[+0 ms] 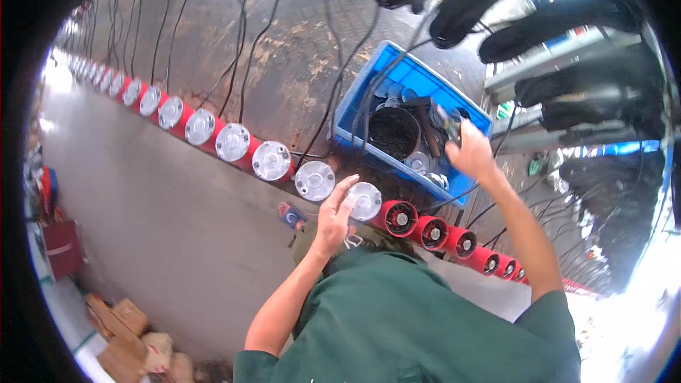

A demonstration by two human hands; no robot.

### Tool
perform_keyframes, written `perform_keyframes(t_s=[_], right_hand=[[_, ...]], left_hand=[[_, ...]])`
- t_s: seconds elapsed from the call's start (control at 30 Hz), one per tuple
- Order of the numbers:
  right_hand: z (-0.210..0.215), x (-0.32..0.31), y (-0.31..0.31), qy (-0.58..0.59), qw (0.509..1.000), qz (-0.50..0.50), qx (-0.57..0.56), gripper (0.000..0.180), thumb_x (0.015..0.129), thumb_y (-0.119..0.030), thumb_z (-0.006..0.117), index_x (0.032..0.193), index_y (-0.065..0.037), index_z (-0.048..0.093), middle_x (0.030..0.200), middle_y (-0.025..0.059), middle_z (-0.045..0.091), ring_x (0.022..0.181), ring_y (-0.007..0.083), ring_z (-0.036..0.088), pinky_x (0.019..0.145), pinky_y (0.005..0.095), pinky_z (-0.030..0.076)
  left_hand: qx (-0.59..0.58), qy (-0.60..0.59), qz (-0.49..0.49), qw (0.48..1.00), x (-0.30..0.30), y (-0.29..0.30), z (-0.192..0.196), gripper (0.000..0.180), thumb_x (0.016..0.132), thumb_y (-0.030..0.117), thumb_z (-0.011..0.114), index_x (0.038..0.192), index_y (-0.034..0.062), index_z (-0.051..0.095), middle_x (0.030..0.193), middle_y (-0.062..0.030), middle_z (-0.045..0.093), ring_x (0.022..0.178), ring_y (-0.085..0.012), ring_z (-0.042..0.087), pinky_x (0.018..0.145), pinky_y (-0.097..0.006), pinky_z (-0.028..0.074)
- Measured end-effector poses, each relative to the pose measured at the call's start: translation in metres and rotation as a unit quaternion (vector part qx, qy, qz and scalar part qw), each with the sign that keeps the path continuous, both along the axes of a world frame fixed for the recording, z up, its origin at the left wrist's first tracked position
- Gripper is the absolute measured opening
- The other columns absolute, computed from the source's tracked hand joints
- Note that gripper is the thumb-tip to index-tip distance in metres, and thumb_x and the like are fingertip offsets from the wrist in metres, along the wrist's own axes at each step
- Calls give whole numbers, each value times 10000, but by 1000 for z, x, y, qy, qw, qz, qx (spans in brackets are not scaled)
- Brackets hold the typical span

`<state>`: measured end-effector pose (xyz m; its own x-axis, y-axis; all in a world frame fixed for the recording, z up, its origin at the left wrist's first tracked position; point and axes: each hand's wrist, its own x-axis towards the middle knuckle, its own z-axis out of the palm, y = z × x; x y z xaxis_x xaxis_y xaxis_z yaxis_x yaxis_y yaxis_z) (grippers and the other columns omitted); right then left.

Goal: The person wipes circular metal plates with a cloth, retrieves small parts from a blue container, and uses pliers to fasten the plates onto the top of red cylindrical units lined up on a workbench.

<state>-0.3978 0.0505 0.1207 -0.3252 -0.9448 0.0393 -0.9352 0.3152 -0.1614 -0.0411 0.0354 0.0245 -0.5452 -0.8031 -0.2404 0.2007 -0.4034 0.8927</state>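
My left hand (333, 218) is against the left edge of a clear round plastic cap (365, 201), its fingers and thumb closed on the rim. The cap sits at the end of a red cylinder in a long row. Over the blue crate (397, 147), my right hand (469, 152) is closed on a small tool with dark and yellowish parts (448, 122); its exact kind is not clear. Beneath that hand the crate holds a round container of dark small pieces (394, 133), clear discs (418, 163) and a brown bar.
Capped cylinders (232, 142) run off to the far left. Uncapped red cylinders with dark insides (399, 218) continue right. Dark cables (245, 50) hang across the worn brown surface. Black elongated objects (560, 18) hang overhead at the upper right. Cardboard boxes (124, 333) lie lower left.
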Motion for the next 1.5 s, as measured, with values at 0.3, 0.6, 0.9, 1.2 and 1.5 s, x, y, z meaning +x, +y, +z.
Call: perform_keyframes(t_s=[0.3, 0.6, 0.9, 1.2, 1.5], right_hand=[[77, 114, 4, 68, 893, 347, 279, 584, 678, -144, 849, 1184, -47, 574, 1037, 123, 540, 957, 337, 606, 794, 438, 512], [82, 125, -29, 276, 782, 484, 279, 400, 820, -185, 713, 1197, -110, 602, 978, 21, 524, 946, 188, 571, 699, 326, 424], [102, 177, -24, -160, 737, 6, 656, 332, 903, -231, 692, 1145, -34, 579, 847, 106, 629, 732, 228, 660, 615, 366, 537], [102, 186, -42, -312, 657, -179, 662, 308, 882, -207, 696, 1118, -48, 580, 827, 81, 582, 696, 185, 591, 588, 341, 490], [90, 174, -15, -294, 682, -190, 642, 248, 853, -170, 695, 1052, -65, 589, 938, 52, 576, 735, 132, 546, 542, 257, 387]], left_hand=[[-352, -82, 96, 928, -17, 3, -34, 1040, 649, 291, 1034, 1503, 45, 492, 1367, -212, 626, 1223, -393, 655, 1051, -476, 527], [-361, -46, 113, 924, -17, -1, -45, 930, 629, 260, 1029, 1419, 91, 569, 1325, -177, 656, 1191, -393, 657, 1023, -518, 528], [-351, -45, 125, 927, -17, -3, -45, 858, 643, 318, 1006, 1371, 107, 604, 1299, -145, 656, 1174, -377, 651, 1002, -515, 515], [-339, -47, 126, 931, -15, -2, -42, 842, 647, 313, 994, 1367, 116, 605, 1304, -147, 645, 1187, -388, 634, 1019, -515, 489], [-334, -39, 121, 934, -14, 0, -38, 843, 638, 270, 1000, 1356, 91, 597, 1308, -159, 651, 1186, -399, 646, 1015, -504, 510]])
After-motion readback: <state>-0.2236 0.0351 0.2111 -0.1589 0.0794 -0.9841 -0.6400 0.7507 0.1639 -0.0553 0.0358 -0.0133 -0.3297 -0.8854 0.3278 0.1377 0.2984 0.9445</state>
